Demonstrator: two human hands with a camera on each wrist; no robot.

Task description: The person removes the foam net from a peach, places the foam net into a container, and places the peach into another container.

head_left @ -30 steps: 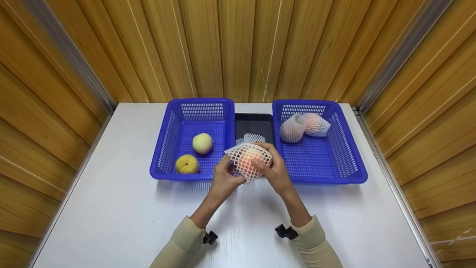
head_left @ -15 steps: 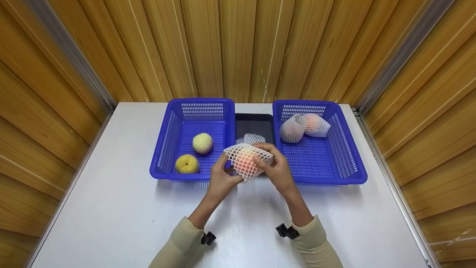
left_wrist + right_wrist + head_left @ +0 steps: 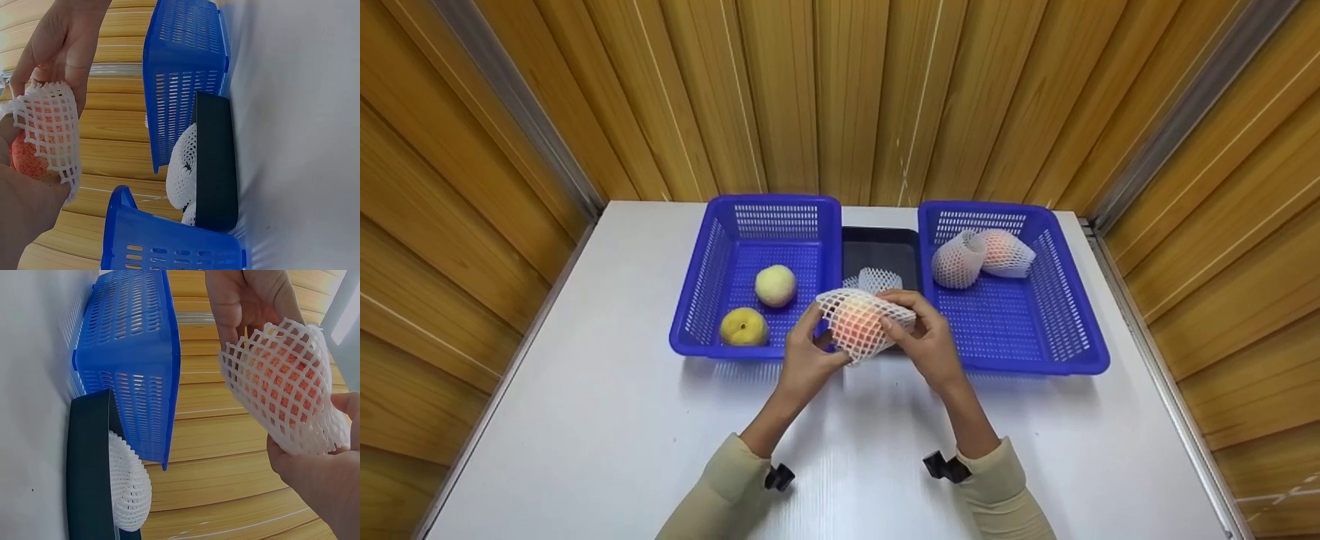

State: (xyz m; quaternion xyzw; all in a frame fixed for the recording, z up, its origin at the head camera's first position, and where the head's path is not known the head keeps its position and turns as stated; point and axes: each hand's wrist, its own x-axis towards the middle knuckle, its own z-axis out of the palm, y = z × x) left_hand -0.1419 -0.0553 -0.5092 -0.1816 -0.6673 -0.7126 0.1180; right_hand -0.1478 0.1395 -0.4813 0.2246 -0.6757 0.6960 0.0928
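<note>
A red and pale peach [image 3: 856, 324] sits inside a white foam net [image 3: 292, 391], held up in front of the black tray. My left hand [image 3: 808, 360] pinches the net's left edge between thumb and fingers. On the other side my right hand [image 3: 928, 341] grips the net, its thumb on the front and its fingers behind. Between the net's strands the peach's red skin shows in the right wrist view. Behind the hands, spare foam nets [image 3: 183, 169] lie in the black tray [image 3: 216, 160].
The left blue basket [image 3: 681, 346] holds a pale peach [image 3: 775, 286] and a yellow one [image 3: 744, 327]. Two netted peaches [image 3: 958, 259] lie at the back of the right blue basket [image 3: 1099, 360]. The white table [image 3: 585, 420] extends in front, with wood-look walls around it.
The net's right end now sticks out further beside my right fingers, and my right hand has shifted slightly rightward. My left hand keeps its hold. The head view has turned a little.
</note>
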